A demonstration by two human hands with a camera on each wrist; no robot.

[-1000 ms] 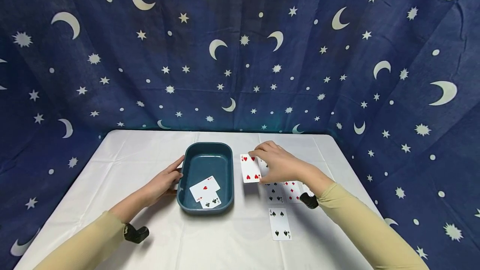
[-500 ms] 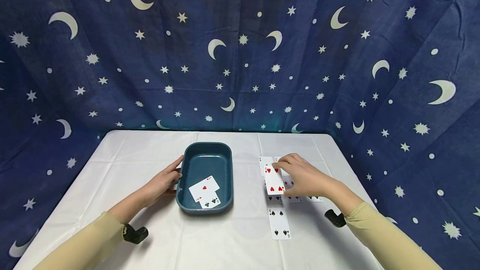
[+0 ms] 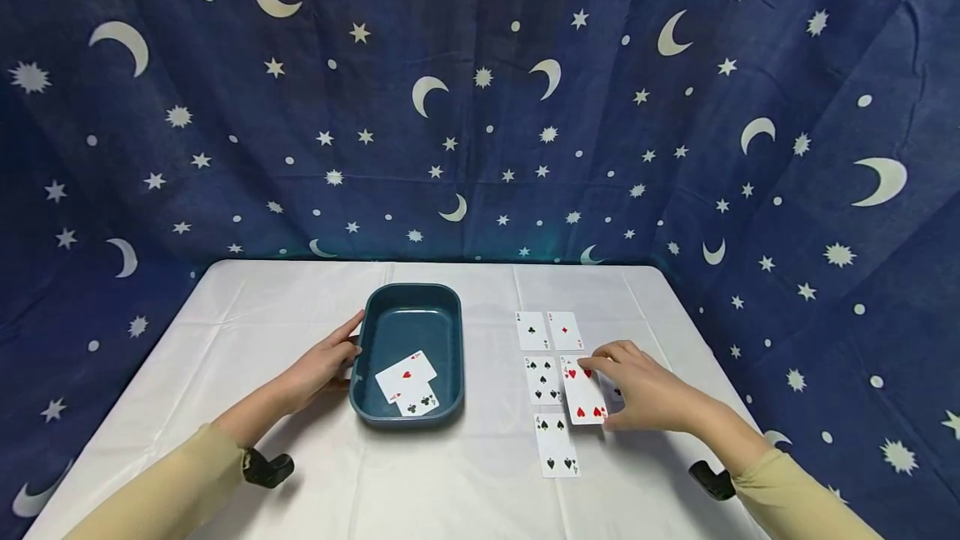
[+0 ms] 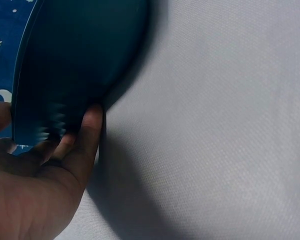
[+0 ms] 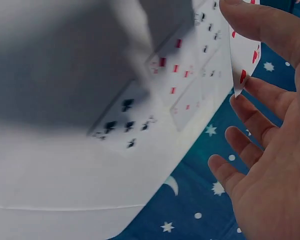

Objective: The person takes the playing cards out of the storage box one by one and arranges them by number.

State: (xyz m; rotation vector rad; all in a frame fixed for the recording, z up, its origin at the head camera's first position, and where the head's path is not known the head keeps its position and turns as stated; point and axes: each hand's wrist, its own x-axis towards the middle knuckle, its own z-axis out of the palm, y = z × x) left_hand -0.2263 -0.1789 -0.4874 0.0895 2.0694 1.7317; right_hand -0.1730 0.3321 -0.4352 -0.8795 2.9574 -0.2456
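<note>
My right hand [image 3: 651, 390] pinches a four of hearts [image 3: 585, 398] between thumb and fingertips, tilted in the right wrist view. In the head view it overlaps a five of diamonds [image 5: 174, 67]. To its left lies a five of spades [image 3: 543, 382], and a five of clubs [image 5: 129, 122] is partly covered by the hand. A four of spades [image 3: 557, 447] sits in front. Against the left outer wall of a dark teal dish [image 3: 457, 348], my left hand [image 3: 318, 372] rests with extended fingers [image 4: 91, 122]. Inside the dish are an ace of hearts [image 3: 406, 377] and a club card [image 3: 417, 401].
Behind the fives lie an ace of clubs [image 3: 532, 331] and an ace of diamonds [image 3: 565, 331]. A white cloth [image 3: 300, 457] covers the table, whose far edge meets a blue star-and-moon curtain [image 3: 495, 115].
My right hand has carried the four of hearts rightward and toward me, from beside the dish to over the five of diamonds. The left hand has stayed at the dish.
</note>
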